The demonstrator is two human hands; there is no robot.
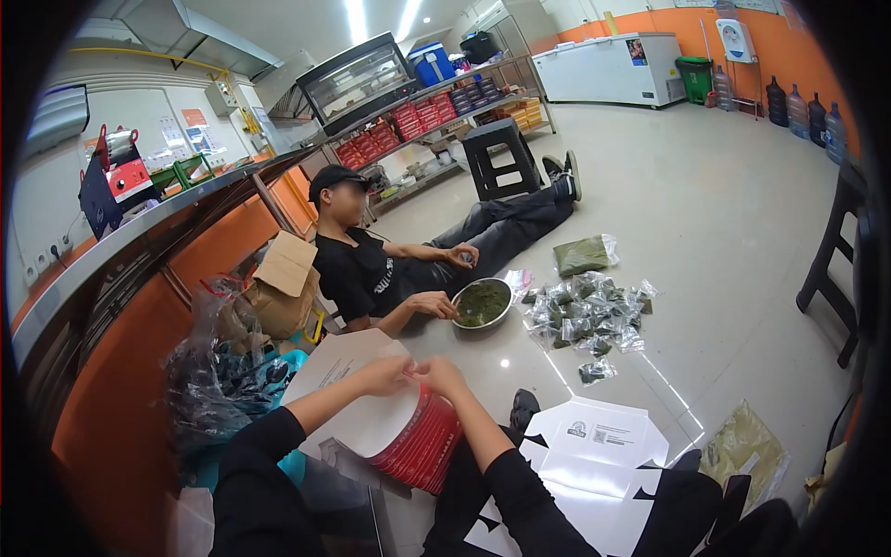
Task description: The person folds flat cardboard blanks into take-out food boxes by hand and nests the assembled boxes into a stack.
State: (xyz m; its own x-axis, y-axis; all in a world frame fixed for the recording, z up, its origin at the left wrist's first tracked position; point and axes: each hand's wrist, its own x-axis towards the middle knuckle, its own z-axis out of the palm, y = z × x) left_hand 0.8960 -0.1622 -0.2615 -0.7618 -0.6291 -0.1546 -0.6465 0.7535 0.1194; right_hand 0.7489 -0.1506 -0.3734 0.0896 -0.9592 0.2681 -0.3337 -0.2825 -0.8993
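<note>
A stack of flat red-and-white cardboard boxes [422, 444] leans across my lap, its red printed edges facing right. At the far edge of its white top sheet, my left hand [383, 375] and my right hand [443, 379] meet with fingers closed in a pinch on a flat cardboard box. The exact grip of the fingertips is partly hidden. To the right, an unfolded white cardboard box [599, 441] lies across my leg. Past my hands, a co-worker [371, 269] sits on the floor, one hand at the rim of a metal bowl [509, 312] holding green flakes.
Small clear bags of green flakes [589, 311] lie piled on the floor near a larger green bag [583, 256]. At left are crumpled plastic bags [218, 362] and a brown paper bag [283, 288]. Black stools [501, 158] and a yellowish plastic bag [744, 455] stand or lie around.
</note>
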